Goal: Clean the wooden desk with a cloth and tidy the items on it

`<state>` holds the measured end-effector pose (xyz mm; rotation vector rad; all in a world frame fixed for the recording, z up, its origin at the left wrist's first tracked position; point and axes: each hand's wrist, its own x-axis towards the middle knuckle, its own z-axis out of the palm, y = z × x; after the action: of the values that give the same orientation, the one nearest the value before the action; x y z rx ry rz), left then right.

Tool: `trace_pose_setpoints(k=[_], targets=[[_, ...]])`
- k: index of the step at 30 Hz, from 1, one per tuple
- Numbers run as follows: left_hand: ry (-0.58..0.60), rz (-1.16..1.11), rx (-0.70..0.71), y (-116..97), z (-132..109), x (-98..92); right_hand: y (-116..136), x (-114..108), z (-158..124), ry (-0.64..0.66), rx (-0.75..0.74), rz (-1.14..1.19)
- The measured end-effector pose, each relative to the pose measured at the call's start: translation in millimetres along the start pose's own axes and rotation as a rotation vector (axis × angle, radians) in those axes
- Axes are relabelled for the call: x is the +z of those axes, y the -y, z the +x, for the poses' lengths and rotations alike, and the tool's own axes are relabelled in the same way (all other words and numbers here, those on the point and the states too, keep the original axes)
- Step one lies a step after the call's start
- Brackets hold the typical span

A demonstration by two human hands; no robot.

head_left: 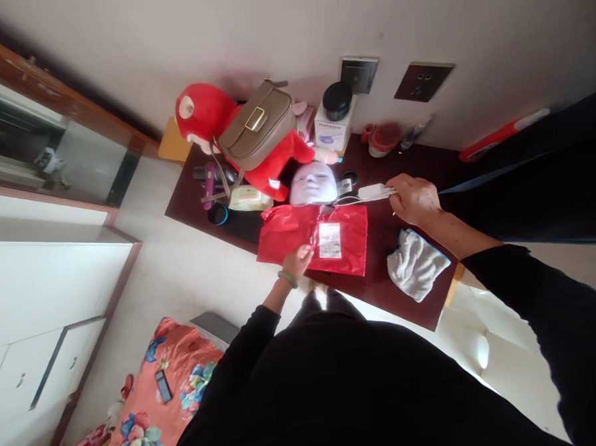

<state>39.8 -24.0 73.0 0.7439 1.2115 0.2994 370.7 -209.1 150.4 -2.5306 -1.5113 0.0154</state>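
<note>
Red bag pinned flat, white device lifted clear of it

We pinched the near edge of the red plastic bag (313,241) with our left hand (298,261), keeping it flat on the dark surface (381,278); our right hand (415,199) closed its grip on the white device (374,192), held just above the bag's far edge, beside the white mask (313,183) and crumpled cloth (416,264).

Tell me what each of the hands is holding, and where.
Right hand grips one end of a white charger; left hand pinches the red bag at its near edge.
</note>
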Motion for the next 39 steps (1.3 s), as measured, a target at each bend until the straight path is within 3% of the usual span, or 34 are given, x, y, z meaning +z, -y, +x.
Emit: trace_pose_setpoints(k=[4,7,9,14,18,19,21,24,26,28,31,34,39], targets=[[0.178,0.115,0.237,-17,11,61.0,27,2,-17,0.042,-0.008,-0.014],[0.186,0.056,0.205,-30,29,99.2,46,14,-36,0.072,-0.034,0.014],[0.189,-0.01,0.174,-39,42,114.1,54,21,-49,0.081,-0.034,0.052],[0.203,-0.145,0.082,-52,53,118.2,52,7,-68,-0.061,0.117,0.167],[0.122,0.059,0.112,-46,27,112.4,33,-30,-66,-0.307,0.285,0.318],[0.117,0.109,0.197,-45,17,113.2,29,-40,-65,-0.349,0.312,0.373],[0.174,0.222,0.498,-47,-5,119.3,25,-56,-63,-0.383,0.345,0.505],[0.385,0.428,0.998,-60,-33,137.6,29,-71,-60,-0.338,0.353,0.754],[0.483,0.49,1.105,-69,-41,150.2,38,-75,-58,-0.297,0.363,0.935],[0.503,0.508,1.063,-73,-39,158.1,49,-76,-58,-0.271,0.398,1.1],[0.501,0.472,0.824,-63,-30,159.8,70,-69,-58,-0.351,0.472,1.22],[0.622,0.357,0.594,-47,-28,155.3,95,-53,-59,-0.519,0.532,1.223],[0.832,0.191,0.418,-39,-45,144.2,138,-25,-58,-0.67,0.622,1.295]])
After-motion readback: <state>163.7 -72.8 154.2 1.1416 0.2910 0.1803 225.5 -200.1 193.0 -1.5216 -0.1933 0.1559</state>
